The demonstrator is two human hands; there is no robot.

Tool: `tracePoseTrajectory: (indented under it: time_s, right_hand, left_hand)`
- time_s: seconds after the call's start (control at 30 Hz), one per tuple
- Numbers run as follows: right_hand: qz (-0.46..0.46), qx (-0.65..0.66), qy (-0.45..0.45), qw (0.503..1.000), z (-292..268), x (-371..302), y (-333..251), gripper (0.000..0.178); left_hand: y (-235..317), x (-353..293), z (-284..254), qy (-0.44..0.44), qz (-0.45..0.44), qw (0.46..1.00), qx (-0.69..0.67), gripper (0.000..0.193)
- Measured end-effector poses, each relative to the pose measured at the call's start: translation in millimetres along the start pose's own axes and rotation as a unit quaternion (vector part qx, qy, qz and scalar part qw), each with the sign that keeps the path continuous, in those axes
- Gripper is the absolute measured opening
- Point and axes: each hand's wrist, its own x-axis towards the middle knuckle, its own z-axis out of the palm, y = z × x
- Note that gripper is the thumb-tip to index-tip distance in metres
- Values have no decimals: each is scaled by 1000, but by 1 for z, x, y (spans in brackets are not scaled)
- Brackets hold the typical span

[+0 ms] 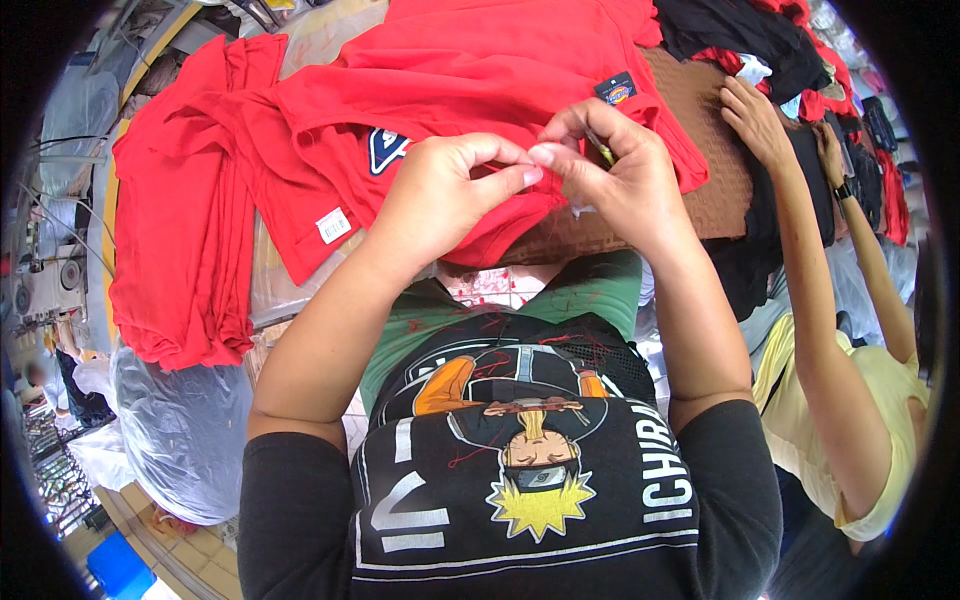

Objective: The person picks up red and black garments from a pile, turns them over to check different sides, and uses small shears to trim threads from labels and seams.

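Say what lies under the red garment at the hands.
Beneath the red garment, brown cloth shows past its right and near edges; anything under its middle is covered.

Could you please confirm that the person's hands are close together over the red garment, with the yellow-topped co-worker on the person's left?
Not quite: the head view shows the yellow-topped co-worker on the person's right. The left hand and right hand are indeed close together over the red garment.
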Motion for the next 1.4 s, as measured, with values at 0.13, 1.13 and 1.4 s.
tracePoseTrajectory:
  time_s: [0.13, 1.13, 1.4]
  right_hand:
    - [-66, -11, 9, 998, -7, -13, -1, 25]
    - [-120, -26, -95, 988, -13, -24, 6, 18]
    - [-96, -23, -81, 992, -18, -23, 10, 16]
  left_hand:
    - [-7, 1, -3, -9, -28, 992, -122, 17]
    - [-4, 1, -1, -22, -18, 982, -184, 14]
    - [-3, 1, -2, -25, -13, 983, -183, 14]
